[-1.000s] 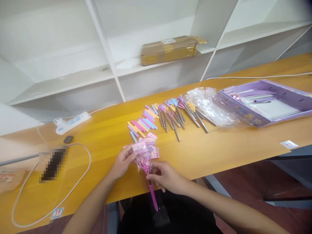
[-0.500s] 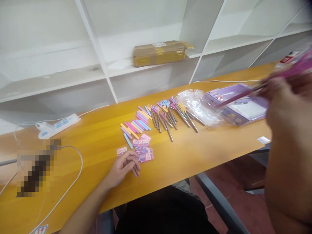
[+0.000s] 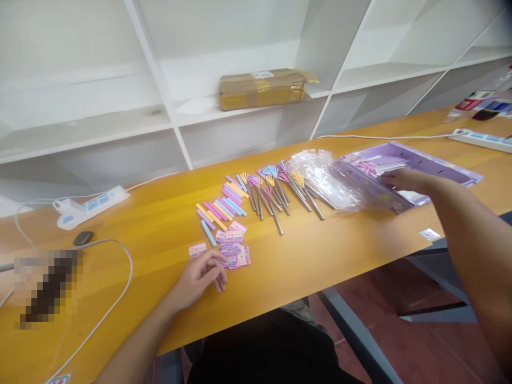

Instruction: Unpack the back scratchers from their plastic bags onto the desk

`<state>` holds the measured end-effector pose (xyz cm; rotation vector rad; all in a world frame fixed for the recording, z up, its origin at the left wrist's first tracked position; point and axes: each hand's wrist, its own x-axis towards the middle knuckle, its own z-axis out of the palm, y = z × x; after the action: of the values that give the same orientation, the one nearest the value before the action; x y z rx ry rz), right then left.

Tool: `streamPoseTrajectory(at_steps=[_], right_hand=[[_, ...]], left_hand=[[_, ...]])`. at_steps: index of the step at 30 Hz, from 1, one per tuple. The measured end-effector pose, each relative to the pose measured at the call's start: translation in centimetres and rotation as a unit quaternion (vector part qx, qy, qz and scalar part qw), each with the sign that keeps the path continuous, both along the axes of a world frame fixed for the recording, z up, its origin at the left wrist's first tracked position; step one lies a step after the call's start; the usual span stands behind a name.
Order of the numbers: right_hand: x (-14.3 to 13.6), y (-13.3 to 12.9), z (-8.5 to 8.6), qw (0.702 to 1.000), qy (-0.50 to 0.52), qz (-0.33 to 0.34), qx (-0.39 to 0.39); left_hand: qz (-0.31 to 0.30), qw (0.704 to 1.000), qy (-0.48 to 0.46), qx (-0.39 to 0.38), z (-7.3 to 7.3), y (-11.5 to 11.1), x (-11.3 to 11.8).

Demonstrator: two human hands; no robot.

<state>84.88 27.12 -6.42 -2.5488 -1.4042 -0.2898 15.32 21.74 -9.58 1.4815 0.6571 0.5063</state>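
Note:
My left hand (image 3: 204, 274) rests on the table with its fingers loosely curled and apart, holding nothing. Its fingertips are beside a small pile of pink and purple printed cards (image 3: 235, 248). Over on the right, my right hand (image 3: 406, 180) reaches into a purple box (image 3: 448, 170), fingers closed together. What they grip, if anything, is hidden. Something pink (image 3: 367, 167) lies in the box near those fingers. Between the hands are back scratchers (image 3: 278, 186) with metal rods and coloured claw heads, and rows of coloured sleeve-like sticks (image 3: 224, 205).
Clear plastic bags (image 3: 326, 178) lie against the box's left side. A power strip (image 3: 94, 205) and a looping white cable (image 3: 130, 272) are on the left; another power strip (image 3: 484, 140) is at far right. A taped parcel (image 3: 262, 90) sits on the shelf behind.
My right hand has moved down and left into the purple box; it was raised at the right with a long pink item. The box has shifted or turned slightly. My left hand stays put.

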Motion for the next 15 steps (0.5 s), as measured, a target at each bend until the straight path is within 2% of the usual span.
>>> streamPoseTrajectory(at_steps=[3, 7, 11, 15], right_hand=[[0.1, 0.2, -1.8, 0.993, 0.062, -0.032, -0.092], [-0.1, 0.2, -2.5, 0.989, 0.057, -0.079, -0.111], [-0.4, 0.5, -2.4, 0.988, 0.054, -0.082, -0.121], [-1.9, 1.3, -0.9, 0.990, 0.023, -0.092, -0.101]], left_hand=[[-0.002, 1.000, 0.004, -0.004, -0.1, 0.0, 0.2], [-0.003, 1.000, 0.007, 0.003, -0.2, 0.0, 0.2], [-0.001, 1.000, 0.012, 0.010, -0.1, -0.1, 0.1], [0.003, 1.000, 0.009, 0.014, -0.2, -0.1, 0.1]])
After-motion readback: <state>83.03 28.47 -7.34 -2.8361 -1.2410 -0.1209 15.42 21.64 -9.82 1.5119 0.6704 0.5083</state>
